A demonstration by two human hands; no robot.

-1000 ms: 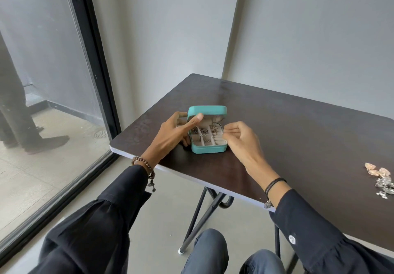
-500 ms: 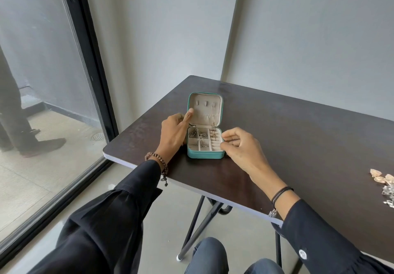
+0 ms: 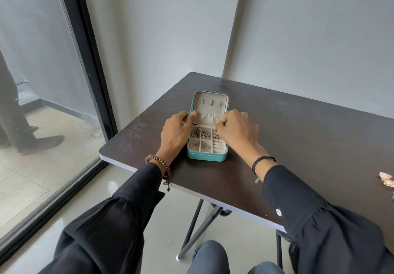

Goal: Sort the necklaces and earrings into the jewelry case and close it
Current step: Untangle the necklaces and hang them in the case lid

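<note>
A teal jewelry case (image 3: 205, 157) lies open on the dark table (image 3: 298, 145), its lid (image 3: 210, 100) folded flat away from me. Silver necklaces (image 3: 198, 134) are tangled in the upper left compartment, and a thin chain hangs from a hook in the lid. My left hand (image 3: 175, 134) grips the case's left edge at the hinge with curled fingers. My right hand (image 3: 236, 130) pinches the right edge at the same height; whatever sits between its fingertips is hidden. Loose pinkish earrings (image 3: 387, 179) lie at the far right of the table.
The table's near edge (image 3: 128, 167) runs diagonally in front of me, with folding metal legs below. A glass wall with a black frame (image 3: 85, 60) stands to the left. Behind it are a person's legs (image 3: 12, 113). Grey walls close off the table's far side.
The lid has swung from nearly closed to lying flat open. My left hand moved from the lid's top to the case's left edge, and my right hand rose to the hinge.
</note>
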